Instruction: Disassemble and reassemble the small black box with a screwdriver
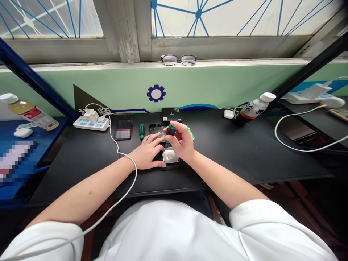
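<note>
My right hand grips a green and black screwdriver, its thin shaft pointing down at an opened black device. A white panel with a small yellowish square shows inside that device. Spread over the left side of the device, my left hand rests with its fingers apart. Behind the hands lies a black frame-like part, partly covered by them. A green piece shows just behind my right hand. Another green and black screwdriver lies to the left.
A black box is at the desk's back edge. A power strip stands back left, its white cable crossing over my left forearm. A dark bottle and white earbud case are back right. Glasses sit on the sill.
</note>
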`<state>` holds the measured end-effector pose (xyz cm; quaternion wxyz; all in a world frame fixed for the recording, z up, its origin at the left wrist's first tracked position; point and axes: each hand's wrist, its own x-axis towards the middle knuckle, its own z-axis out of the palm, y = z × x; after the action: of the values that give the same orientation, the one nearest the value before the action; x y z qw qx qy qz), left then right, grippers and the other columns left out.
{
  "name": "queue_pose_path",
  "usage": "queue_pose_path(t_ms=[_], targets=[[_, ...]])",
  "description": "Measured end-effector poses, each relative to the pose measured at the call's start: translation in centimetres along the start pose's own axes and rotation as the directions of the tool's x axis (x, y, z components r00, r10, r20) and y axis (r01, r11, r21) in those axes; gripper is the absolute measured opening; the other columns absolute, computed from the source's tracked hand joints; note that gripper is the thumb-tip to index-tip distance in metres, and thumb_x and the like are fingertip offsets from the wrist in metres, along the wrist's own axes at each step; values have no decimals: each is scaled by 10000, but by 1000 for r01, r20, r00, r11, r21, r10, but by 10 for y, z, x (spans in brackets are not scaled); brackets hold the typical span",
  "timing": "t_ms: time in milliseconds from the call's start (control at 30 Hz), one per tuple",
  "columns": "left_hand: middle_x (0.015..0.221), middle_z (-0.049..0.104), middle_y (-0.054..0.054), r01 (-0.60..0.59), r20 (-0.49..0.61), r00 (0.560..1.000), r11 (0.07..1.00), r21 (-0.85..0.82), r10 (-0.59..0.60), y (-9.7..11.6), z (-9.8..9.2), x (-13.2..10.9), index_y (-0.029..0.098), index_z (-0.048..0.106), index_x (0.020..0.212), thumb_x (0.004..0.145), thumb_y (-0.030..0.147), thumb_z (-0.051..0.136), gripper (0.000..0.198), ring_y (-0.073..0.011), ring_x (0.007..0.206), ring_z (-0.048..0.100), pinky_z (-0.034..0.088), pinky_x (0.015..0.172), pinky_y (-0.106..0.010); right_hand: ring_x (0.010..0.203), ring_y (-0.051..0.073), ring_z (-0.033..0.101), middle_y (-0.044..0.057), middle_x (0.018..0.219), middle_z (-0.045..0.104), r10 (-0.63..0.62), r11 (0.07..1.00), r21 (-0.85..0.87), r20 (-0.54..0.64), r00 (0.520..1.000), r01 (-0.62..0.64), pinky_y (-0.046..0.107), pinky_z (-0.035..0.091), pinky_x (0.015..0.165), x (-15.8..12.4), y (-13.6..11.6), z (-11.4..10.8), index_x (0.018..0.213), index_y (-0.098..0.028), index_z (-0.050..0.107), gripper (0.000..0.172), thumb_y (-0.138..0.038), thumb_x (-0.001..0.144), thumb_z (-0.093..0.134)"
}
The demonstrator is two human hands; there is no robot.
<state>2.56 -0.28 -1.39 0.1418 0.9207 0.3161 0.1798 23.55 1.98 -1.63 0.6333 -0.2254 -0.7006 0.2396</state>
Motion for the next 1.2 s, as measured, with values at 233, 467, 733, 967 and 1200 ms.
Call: queue_pose_path(t_ms=[233, 467, 733, 967, 1200], targets=[[1185, 766, -141, -1, -392, 865, 781, -625, -313, 23, -21, 1, 230, 702, 799, 1037, 788, 464, 651, -344, 1331, 595, 448, 1197, -571, 972, 211, 800, 62, 1120, 745, 66, 995, 79, 3, 998, -66, 357, 712, 738, 0, -8, -1, 1444, -345, 545, 466, -481, 1030, 710], [632, 488, 5, 34, -312, 743, 498, -867, -593, 9, -36, 4, 243, 451, 646, 992, 769, 568, 640, -195, 678, 571, 560, 758, -395, 944, 186, 787, 33, 1063, 727, 96, 988, 121, 15, 995, -97, 324, 691, 725, 1, -8, -3, 1428, -368, 533, 465, -406, 1018, 749], [1427, 635, -179, 82, -221, 972, 997, -11, -82, 3, -4, -3, 203, 673, 1321, 948, 468, 733, 461, -400, 1448, 487, 434, 1213, -639, 1012, 209, 786, 57, 1141, 733, 125, 990, 68, 25, 992, -126, 312, 689, 662, -1, -5, -6, 1430, -368, 519, 447, -442, 1034, 713], [1726, 385, -230, 41, 63, 997, 997, 69, -45, 0, 2, -5, 180, 619, 1515, 901, 678, 771, 805, -497, 1629, 278, 299, 1299, -718, 1059, 231, 795, 69, 1172, 749, 117, 993, 19, 62, 991, -119, 373, 726, 719, -4, -3, -6, 1457, -354, 513, 455, -462, 1049, 681], [1695, 469, -181, 44, 98, 994, 998, 53, -49, 0, 1, -3, 242, 649, 1492, 931, 652, 759, 704, -461, 1617, 318, 198, 1321, -745, 1074, 225, 801, 76, 1205, 742, 93, 995, 26, 49, 994, -95, 352, 724, 730, -4, -5, -5, 1449, -349, 519, 440, -425, 1050, 687]])
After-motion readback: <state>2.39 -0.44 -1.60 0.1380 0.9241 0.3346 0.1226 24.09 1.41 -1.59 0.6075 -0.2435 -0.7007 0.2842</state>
